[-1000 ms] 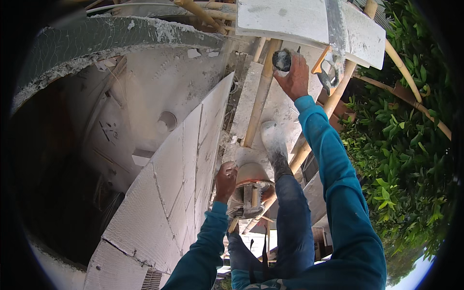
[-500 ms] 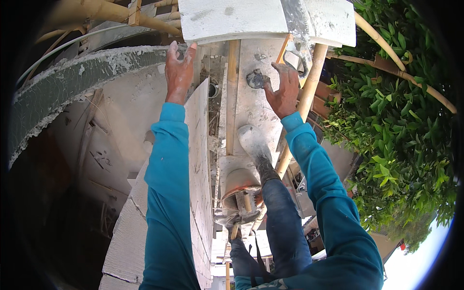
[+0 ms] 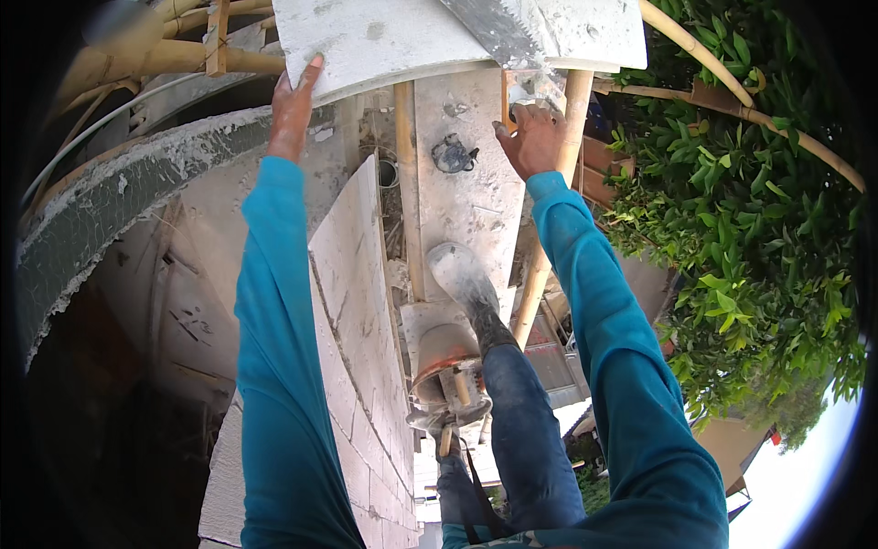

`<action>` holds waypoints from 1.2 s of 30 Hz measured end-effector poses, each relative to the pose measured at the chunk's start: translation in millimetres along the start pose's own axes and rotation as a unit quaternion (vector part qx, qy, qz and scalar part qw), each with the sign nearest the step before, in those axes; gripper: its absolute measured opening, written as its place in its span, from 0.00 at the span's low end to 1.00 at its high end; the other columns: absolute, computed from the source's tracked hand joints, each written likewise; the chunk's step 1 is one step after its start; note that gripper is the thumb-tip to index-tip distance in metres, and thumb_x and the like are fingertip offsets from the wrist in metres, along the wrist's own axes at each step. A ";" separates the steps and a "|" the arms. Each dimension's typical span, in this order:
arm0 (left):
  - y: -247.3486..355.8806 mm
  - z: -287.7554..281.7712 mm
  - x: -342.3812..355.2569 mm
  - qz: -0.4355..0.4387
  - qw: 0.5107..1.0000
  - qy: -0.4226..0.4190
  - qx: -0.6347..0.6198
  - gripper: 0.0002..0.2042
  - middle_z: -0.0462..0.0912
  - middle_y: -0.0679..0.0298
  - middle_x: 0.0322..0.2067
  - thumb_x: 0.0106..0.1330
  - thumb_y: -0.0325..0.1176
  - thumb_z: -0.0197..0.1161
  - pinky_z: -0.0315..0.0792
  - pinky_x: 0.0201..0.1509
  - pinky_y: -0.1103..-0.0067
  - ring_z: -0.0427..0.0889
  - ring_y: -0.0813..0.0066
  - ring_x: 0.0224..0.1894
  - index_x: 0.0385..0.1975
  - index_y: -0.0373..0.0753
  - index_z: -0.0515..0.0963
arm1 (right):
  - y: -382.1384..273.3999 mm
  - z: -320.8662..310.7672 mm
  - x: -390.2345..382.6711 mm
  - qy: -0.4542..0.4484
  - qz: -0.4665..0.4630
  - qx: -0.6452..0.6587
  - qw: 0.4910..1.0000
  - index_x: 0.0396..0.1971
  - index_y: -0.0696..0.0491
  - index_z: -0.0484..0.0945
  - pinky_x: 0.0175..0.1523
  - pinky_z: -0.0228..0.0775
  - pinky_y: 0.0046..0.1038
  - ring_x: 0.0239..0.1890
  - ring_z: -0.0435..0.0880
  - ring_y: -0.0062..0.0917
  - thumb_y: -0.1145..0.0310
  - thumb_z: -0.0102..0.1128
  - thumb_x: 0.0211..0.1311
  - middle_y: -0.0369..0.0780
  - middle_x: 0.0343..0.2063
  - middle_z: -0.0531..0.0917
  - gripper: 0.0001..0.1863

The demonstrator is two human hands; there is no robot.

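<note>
A white aerated concrete block [image 3: 366, 41] lies at the far end, its near edge bowed by the lens. My left hand [image 3: 293, 110] grips the block's near left corner, one digit on its top and the others round the side. Across the block lies a hand saw [image 3: 498, 32] with a toothed blade dusted white; its handle [image 3: 538, 89] juts over the near edge. Just below that handle, my right hand [image 3: 533, 142] is held with bent fingers and the thumb apart, nothing visible in it.
A block wall [image 3: 361, 357] runs along the left of a dusty plank [image 3: 466, 201]. My boot [image 3: 457, 270] stands on the plank, near a bucket [image 3: 444, 357] and a dark lump [image 3: 451, 154]. Bamboo poles [image 3: 409, 183] and a leafy tree [image 3: 750, 229] flank the right.
My left hand has reached forward and closed on the block's corner. My right hand has moved up toward the saw handle. The whole view has shifted slightly.
</note>
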State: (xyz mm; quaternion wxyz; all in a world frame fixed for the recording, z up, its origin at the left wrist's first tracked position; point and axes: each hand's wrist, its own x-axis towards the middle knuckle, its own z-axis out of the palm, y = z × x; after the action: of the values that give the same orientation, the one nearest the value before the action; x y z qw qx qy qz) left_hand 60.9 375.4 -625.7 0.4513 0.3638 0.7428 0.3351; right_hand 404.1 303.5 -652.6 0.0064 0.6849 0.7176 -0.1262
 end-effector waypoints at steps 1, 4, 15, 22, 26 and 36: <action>-2.5 0.2 -0.9 0.008 1.000 0.001 -0.020 0.38 0.75 0.54 0.57 0.61 0.58 0.63 0.60 0.65 0.73 0.71 0.64 0.60 0.61 0.31 0.69 | -0.9 0.9 -1.2 0.047 -0.018 0.005 0.999 0.35 0.52 0.79 0.58 0.57 0.40 0.43 0.78 0.36 0.54 0.65 0.52 0.39 0.36 0.80 0.18; -10.7 -1.0 -1.2 0.018 0.998 0.011 -0.055 0.37 0.73 0.54 0.58 0.63 0.57 0.61 0.58 0.67 0.73 0.70 0.63 0.61 0.63 0.31 0.66 | -3.0 1.7 -4.1 0.101 -0.016 0.079 0.992 0.30 0.54 0.76 0.50 0.58 0.40 0.38 0.76 0.38 0.58 0.65 0.52 0.42 0.31 0.78 0.15; -46.2 63.6 -114.3 -0.010 0.989 0.052 -0.136 0.38 0.67 0.48 0.62 0.66 0.48 0.61 0.59 0.66 0.70 0.67 0.59 0.63 0.68 0.30 0.55 | 17.5 -12.9 -12.1 0.249 0.307 0.443 0.805 0.31 0.64 0.74 0.33 0.67 0.32 0.26 0.77 0.28 0.66 0.59 0.57 0.45 0.21 0.77 0.14; -41.0 44.9 -73.0 -0.073 0.990 0.121 -0.029 0.52 0.56 0.41 0.66 0.56 0.60 0.66 0.56 0.70 0.68 0.59 0.49 0.68 0.70 0.30 0.48 | -0.3 4.2 -47.5 0.204 0.397 0.668 0.595 0.51 0.68 0.70 0.48 0.75 0.29 0.42 0.83 0.31 0.63 0.61 0.62 0.49 0.44 0.81 0.26; -20.4 7.2 -17.0 0.071 0.993 0.093 -0.019 0.50 0.58 0.44 0.66 0.56 0.61 0.65 0.58 0.69 0.67 0.61 0.52 0.67 0.70 0.35 0.50 | -37.8 13.0 -48.0 0.179 0.428 0.658 0.593 0.49 0.66 0.71 0.49 0.75 0.30 0.44 0.82 0.32 0.60 0.64 0.59 0.47 0.45 0.80 0.27; 1.6 6.0 -31.4 0.022 0.998 0.044 0.032 0.36 0.74 0.51 0.53 0.59 0.60 0.64 0.66 0.60 0.70 0.73 0.62 0.56 0.55 0.33 0.71 | -115.1 25.9 15.5 0.229 0.373 0.650 0.621 0.65 0.65 0.53 0.67 0.60 0.37 0.64 0.66 0.43 0.59 0.64 0.60 0.53 0.63 0.63 0.42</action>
State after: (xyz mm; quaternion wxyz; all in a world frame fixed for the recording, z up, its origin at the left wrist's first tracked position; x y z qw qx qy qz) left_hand 77.1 350.8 -613.2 0.3985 0.3794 0.7640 0.3370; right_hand 285.6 310.4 -660.7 -0.5585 0.7264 0.1094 -0.3853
